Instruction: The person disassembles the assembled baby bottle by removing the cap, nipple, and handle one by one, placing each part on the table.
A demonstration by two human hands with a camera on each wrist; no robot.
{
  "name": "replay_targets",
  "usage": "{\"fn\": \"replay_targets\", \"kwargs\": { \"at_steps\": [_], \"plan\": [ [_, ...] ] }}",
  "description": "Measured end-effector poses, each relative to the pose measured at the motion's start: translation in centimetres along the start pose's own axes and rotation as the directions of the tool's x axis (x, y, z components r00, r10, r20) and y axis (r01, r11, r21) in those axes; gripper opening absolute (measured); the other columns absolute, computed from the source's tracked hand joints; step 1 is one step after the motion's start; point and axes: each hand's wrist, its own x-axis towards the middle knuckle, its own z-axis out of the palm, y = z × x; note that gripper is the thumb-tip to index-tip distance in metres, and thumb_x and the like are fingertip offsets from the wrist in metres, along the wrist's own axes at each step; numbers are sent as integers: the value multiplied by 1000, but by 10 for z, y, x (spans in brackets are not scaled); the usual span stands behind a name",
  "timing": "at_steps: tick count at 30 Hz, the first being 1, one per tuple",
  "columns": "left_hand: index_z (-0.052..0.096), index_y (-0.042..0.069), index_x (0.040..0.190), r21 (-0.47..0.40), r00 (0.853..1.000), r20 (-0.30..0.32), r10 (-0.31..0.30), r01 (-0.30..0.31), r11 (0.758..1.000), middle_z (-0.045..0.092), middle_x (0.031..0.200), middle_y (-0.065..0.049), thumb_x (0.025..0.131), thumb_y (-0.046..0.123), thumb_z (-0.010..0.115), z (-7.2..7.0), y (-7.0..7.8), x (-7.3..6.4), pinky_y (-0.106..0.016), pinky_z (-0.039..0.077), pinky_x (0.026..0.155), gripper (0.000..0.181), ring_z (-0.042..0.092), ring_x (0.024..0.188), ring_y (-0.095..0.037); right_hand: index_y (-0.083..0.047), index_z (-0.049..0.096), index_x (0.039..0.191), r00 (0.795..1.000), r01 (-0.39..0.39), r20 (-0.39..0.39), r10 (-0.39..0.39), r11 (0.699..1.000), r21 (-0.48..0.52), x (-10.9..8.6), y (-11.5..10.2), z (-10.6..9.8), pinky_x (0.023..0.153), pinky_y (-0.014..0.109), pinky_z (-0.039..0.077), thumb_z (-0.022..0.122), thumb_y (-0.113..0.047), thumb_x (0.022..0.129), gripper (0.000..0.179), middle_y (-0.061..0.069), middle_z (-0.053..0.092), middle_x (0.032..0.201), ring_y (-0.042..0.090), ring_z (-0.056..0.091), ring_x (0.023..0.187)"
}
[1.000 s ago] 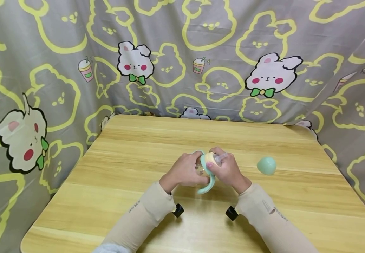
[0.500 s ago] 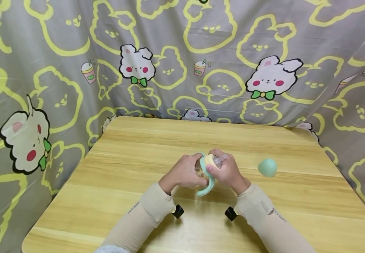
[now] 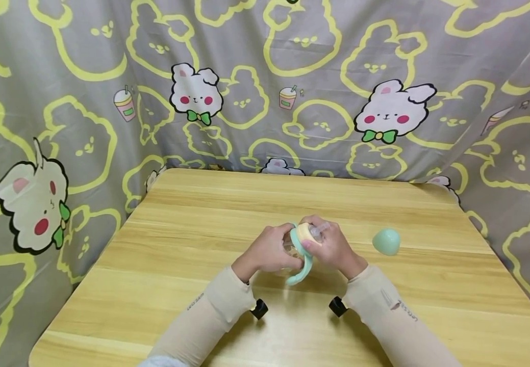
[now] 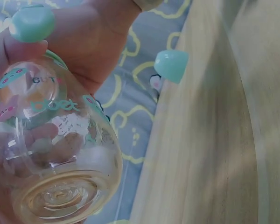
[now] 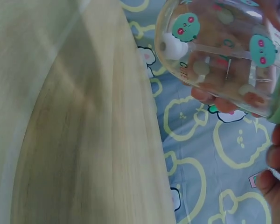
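A clear sippy bottle is held tilted above the middle of the table, its straw spout pointing right and up. My left hand grips the clear body, fingers wrapped round it. The thumb and fingers of my right hand hold the pale yellow collar. Below the collar sits a mint ring with curved handles. In the right wrist view, the bottle wall carries green cartoon prints, and a straw with a white weighted end lies inside. No liquid shows in the left wrist view.
A mint dome cap lies on the wooden table to the right of my right hand. A grey curtain with yellow outlines and rabbit faces hangs behind and along both sides. Black wrist cameras jut inward beneath the forearms.
The fingers of my right hand have shifted slightly on the yellow collar, showing more of it. The left hand keeps its hold on the bottle body, and the mint cap stays in place.
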Motion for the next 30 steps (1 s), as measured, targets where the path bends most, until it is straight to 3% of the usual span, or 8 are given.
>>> {"fn": "replay_targets", "kwargs": {
  "at_steps": [3, 9, 18, 24, 30],
  "plan": [
    [59, 19, 103, 8, 1000, -1, -9, 9, 1000, 64, 78, -6, 67, 31, 77, -1, 1, 0, -26, 42, 51, 42, 51, 57, -10, -10, 59, 109, 998, -48, 28, 48, 999, -8, -1, -2, -4, 50, 27, 45, 60, -47, 90, 41, -1, 59, 78, 9, 51, 61],
    [58, 18, 102, 32, 1000, -19, -2, 3, 999, 65, 80, -9, 67, 32, 78, -4, 3, 1, -27, 45, 53, 42, 53, 61, -11, -11, 60, 112, 995, -91, 47, 91, 996, 0, 0, -5, -10, 54, 29, 46, 65, -37, 87, 36, -3, 59, 81, 10, 52, 64],
    [58, 18, 104, 34, 999, -34, 5, -4, 999, 59, 73, 1, 67, 36, 77, -3, 2, 1, -26, 43, 50, 45, 49, 56, -9, -4, 55, 112, 989, -140, 45, 141, 990, -19, -2, -9, -14, 56, 27, 48, 62, -51, 89, 53, 4, 61, 88, 9, 55, 64],
    [57, 19, 101, 25, 1000, -26, -4, 5, 1000, 56, 69, 3, 67, 36, 77, -2, 1, 1, -26, 42, 50, 43, 48, 55, -10, -7, 54, 113, 985, -154, 82, 154, 988, -7, -2, -8, -16, 53, 27, 44, 64, -44, 89, 45, -2, 58, 77, 9, 52, 58],
    [56, 19, 98, 58, 1000, -28, 0, 2, 998, 58, 70, 2, 67, 36, 77, -1, 1, 1, -26, 43, 50, 42, 49, 55, -9, -9, 56, 117, 981, -168, 103, 165, 986, 19, -5, -9, -18, 57, 28, 46, 67, -28, 88, 37, -3, 60, 81, 9, 53, 63]
  ]
}}
